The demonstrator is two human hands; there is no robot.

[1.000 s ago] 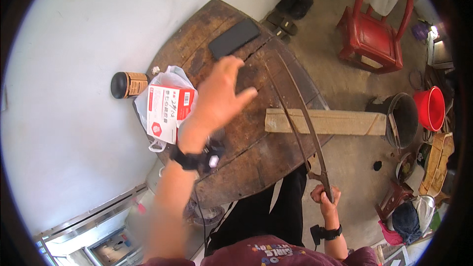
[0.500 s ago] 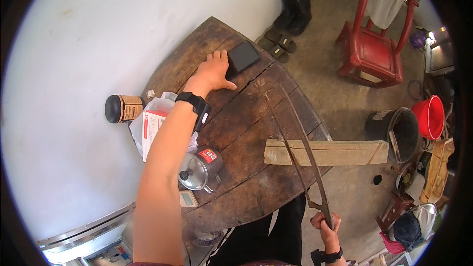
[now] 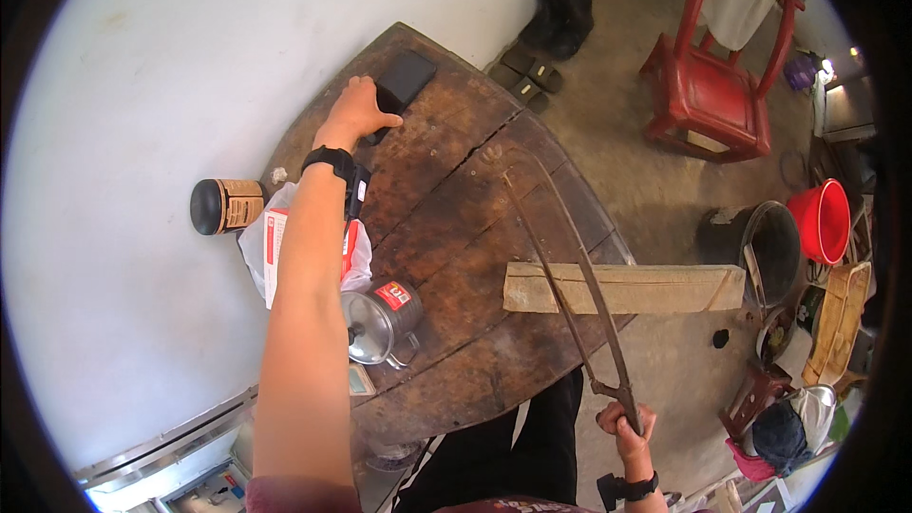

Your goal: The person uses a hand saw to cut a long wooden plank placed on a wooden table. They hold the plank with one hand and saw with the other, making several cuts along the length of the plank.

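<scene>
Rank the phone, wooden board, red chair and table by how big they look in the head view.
Largest to smallest:
Table
Red chair
Wooden board
Phone, partly covered by the left hand

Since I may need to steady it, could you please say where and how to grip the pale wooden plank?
Probably the overhanging end of the plank, from the picture's lower right: it juts past the dark wooden tabletop, leaving its underside reachable, clear of the brown bow-shaped saw.

left head-worn fisheye camera, looking steeply down, fairly near, wooden table [image 3: 446, 228] mid-view, edges bending toward the rim
</scene>
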